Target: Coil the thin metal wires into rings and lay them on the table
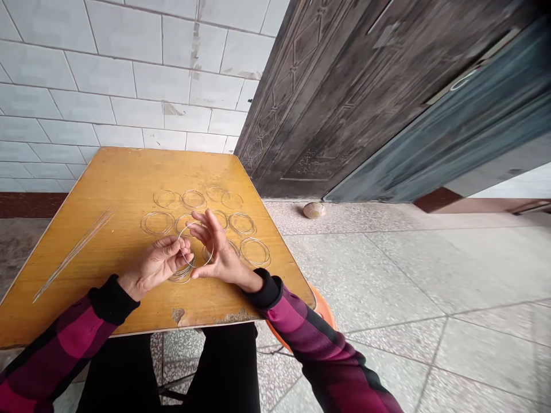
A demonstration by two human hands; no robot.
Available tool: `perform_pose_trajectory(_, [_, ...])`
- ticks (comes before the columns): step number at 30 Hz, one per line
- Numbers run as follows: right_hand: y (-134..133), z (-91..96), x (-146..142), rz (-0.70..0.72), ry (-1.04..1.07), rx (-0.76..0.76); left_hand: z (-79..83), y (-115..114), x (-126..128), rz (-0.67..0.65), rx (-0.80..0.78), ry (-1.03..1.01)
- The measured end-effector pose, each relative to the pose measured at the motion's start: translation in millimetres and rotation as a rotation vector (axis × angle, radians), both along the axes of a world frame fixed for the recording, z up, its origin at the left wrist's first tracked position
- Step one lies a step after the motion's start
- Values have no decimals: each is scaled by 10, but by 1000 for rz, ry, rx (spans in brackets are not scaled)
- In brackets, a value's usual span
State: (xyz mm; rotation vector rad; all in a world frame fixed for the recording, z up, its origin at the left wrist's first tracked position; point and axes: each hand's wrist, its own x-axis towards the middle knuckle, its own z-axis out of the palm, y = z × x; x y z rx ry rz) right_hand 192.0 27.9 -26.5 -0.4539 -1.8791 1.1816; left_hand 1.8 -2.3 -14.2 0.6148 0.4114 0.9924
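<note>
One thin wire ring [213,255] stands upright above the counter [129,183] — the left hand [155,265] pinches its edge between thumb and fingers, the right hand [219,252] spread open against its rim. Several more wire rings [242,223] lie flat around them, with a bundle of straight wires [77,252] well off to the left.

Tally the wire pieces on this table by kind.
Wire rings lying on the yellow wooden table: 11 (those by the hands are partly hidden, so this count is approximate)
Wire ring held between the left hand and right hand: 1
Bundle of straight wires: 1
Total: 13
</note>
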Motion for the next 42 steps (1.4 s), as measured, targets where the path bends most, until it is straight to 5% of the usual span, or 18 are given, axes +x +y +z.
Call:
perform_pose_trajectory(12, [-29, 9, 24, 4, -6, 153, 47, -38, -3, -103, -4, 11])
perform_pose_trajectory(30, [-60, 44, 3, -168, -25, 269, 28, -15, 30, -5, -60, -45])
perform_pose_trajectory(36, [-62, 211, 141, -450, -192, 631, 27, 1, -40, -63, -58, 221])
perform_pose_trajectory(42, [-97, 269, 148, -436, -477, 1057, 25, -2, -57, -168, -27, 359])
